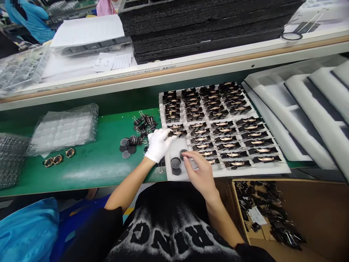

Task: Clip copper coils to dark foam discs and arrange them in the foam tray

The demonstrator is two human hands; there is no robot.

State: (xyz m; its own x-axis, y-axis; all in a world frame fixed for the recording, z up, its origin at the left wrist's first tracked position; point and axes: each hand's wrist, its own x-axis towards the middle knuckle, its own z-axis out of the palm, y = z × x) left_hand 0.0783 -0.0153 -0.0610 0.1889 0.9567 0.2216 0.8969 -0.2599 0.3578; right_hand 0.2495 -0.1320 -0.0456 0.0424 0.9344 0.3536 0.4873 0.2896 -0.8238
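Left hand (158, 145), in a white glove, grip closed on a black clipped part (176, 132) at the left edge of the white foam tray (280, 168); right hand (200, 173), bare, fingertips pinched on a dark round disc (183, 153) lying on the bare near-left corner of that tray. Two more dark discs (176, 164) sit stacked just beside it on the same corner, touching or nearly so. Tray is filled with rows of clipped parts (231, 140), each with a copper-coloured oval showing. Green table (95, 163) carries the tray; to the left of the gloved hand a loose pile of binder clips (143, 125) and a small group of grey discs (127, 147). Further left, three copper-coloured rings (57, 158) on the table, near a clear plastic blister tray (65, 128). Cardboard box (313, 218) below the table edge at right holds more binder clips (272, 214). White foam inserts (308, 109) lie right of the tray. Shelf above carries black foam sheets (204, 25) and papers (87, 31). Another person in a blue sleeve (31, 20) is at far upper left, well apart.
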